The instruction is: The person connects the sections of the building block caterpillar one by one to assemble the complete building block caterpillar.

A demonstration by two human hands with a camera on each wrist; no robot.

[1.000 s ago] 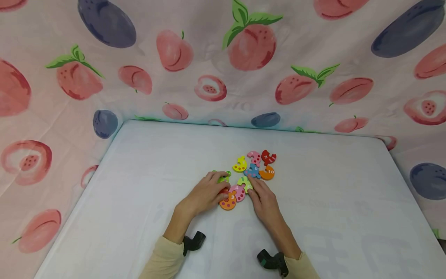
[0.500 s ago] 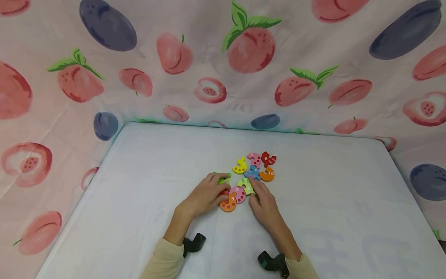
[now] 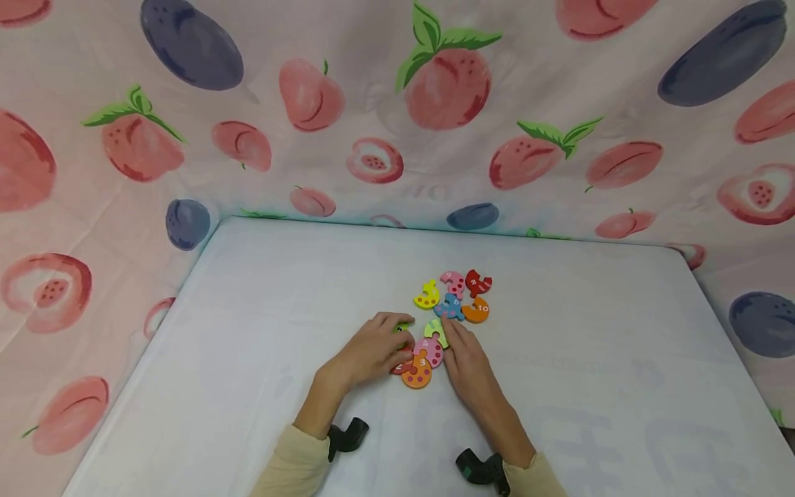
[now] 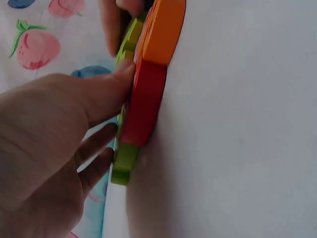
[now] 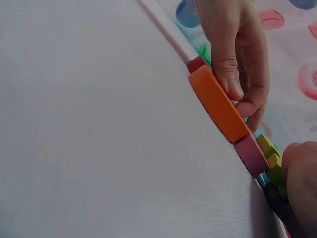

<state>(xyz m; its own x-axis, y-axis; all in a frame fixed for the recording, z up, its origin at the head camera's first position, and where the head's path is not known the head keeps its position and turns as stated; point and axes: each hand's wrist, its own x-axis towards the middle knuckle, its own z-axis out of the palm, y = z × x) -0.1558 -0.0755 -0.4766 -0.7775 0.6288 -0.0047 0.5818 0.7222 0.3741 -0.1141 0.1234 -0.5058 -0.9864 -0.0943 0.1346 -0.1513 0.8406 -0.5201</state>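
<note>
On a desk (image 3: 248,345), a person's left hand (image 3: 373,345), grip loosely spread, is pressing the red piece (image 3: 401,370) at the pink piece's (image 3: 430,351) eight o'clock, seemingly keeping them aligned; the right hand (image 3: 473,362), grip unclear, is touching the pale-green piece (image 3: 432,328) at twelve.

I read "10" on a notched orange piece (image 3: 475,312), nearer the white table's (image 3: 596,331) far edge than a second orange piece (image 3: 417,377), marked "3". A joined pink piece (image 3: 433,354) seemingly bears "4"; other digits elude me.
</note>
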